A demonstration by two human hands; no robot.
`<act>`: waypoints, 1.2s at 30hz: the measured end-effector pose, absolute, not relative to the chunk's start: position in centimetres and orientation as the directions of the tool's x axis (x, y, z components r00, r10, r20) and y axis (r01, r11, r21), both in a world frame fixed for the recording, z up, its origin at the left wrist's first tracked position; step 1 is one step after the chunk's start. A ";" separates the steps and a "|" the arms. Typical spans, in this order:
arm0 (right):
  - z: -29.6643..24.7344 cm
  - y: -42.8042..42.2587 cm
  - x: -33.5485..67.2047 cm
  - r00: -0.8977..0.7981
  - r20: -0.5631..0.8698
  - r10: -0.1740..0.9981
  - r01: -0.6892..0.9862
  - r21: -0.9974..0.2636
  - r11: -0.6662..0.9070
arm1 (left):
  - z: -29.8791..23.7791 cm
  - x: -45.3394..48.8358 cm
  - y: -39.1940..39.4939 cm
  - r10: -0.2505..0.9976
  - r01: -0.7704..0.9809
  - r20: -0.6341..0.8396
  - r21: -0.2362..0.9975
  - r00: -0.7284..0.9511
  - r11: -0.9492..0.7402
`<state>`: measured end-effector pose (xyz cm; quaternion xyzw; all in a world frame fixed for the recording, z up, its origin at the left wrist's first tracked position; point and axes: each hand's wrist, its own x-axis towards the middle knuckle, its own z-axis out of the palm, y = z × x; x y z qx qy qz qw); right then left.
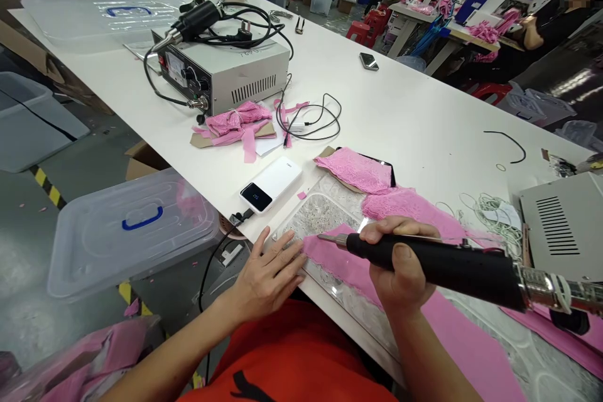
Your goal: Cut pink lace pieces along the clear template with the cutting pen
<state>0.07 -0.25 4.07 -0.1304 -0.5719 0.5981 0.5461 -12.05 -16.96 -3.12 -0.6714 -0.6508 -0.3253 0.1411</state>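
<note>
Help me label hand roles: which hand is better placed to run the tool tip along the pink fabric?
Right, probably. The right hand grips the black tool, its metal tip at the pink fabric strip. The left hand lies flat, fingers pressing that strip's end, holding nothing.

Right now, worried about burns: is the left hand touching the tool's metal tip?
Apart. The head view shows the left hand flat at the edge of the pink cloth, with cloth between its fingertips and the metal tip of the tool.
</note>
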 end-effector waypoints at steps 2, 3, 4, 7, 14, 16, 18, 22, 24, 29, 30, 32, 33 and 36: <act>4.1 -0.3 0.0 -0.369 0.470 0.802 -0.502 -0.827 0.253 | -3.1 -12.1 -16.9 0.785 0.966 0.617 0.232 -0.057 -0.113; 4.2 -0.4 0.0 -0.369 0.472 0.801 -0.504 -0.826 0.254 | -3.1 -12.1 -16.9 0.786 0.967 0.616 0.230 -0.055 -0.113; 4.2 -0.4 0.0 -0.369 0.474 0.800 -0.507 -0.824 0.255 | -3.1 -12.1 -16.9 0.788 0.967 0.614 0.229 -0.054 -0.112; 4.4 -0.7 -0.2 -0.380 0.475 0.793 -0.518 -0.820 0.243 | -3.1 -12.1 -16.9 0.791 0.966 0.611 0.229 -0.045 -0.122; 4.2 -1.5 -0.8 -0.417 0.474 0.776 -0.499 -0.833 0.240 | -3.2 -12.1 -16.9 0.803 0.966 0.595 0.224 -0.030 -0.130; 4.1 -1.6 -0.9 -0.422 0.474 0.773 -0.502 -0.832 0.237 | -3.2 -12.1 -16.9 0.804 0.966 0.594 0.224 -0.030 -0.129; 3.9 -1.7 -0.9 -0.426 0.478 0.768 -0.497 -0.833 0.243 | -3.2 -12.1 -16.9 0.802 0.966 0.596 0.224 -0.032 -0.129; 3.6 -1.6 -0.7 -0.451 0.478 0.753 -0.467 -0.846 0.257 | -3.1 -12.2 -16.9 0.806 0.968 0.591 0.222 -0.036 -0.119; 3.5 -1.6 -0.7 -0.459 0.477 0.750 -0.460 -0.849 0.260 | -3.1 -12.2 -16.9 0.808 0.968 0.588 0.223 -0.038 -0.117; 4.5 -0.9 -0.6 -0.394 0.500 0.772 -0.478 -0.828 0.292 | -2.7 -12.2 -16.8 0.804 0.960 0.593 0.247 -0.040 -0.134; 4.9 -0.4 -0.4 -0.350 0.501 0.792 -0.488 -0.819 0.302 | -2.6 -12.2 -16.7 0.801 0.956 0.598 0.258 -0.042 -0.142; 5.6 0.9 0.6 -0.245 0.483 0.841 -0.489 -0.810 0.323 | -2.4 -12.2 -16.2 0.786 0.947 0.616 0.274 -0.040 -0.166; 5.9 1.6 1.2 -0.191 0.465 0.865 -0.477 -0.814 0.332 | -2.3 -12.1 -15.7 0.777 0.943 0.628 0.278 -0.037 -0.180; 6.3 3.4 3.6 -0.044 0.426 0.904 -0.431 -0.824 0.367 | -1.9 -12.1 -13.9 0.766 0.937 0.643 0.278 -0.019 -0.210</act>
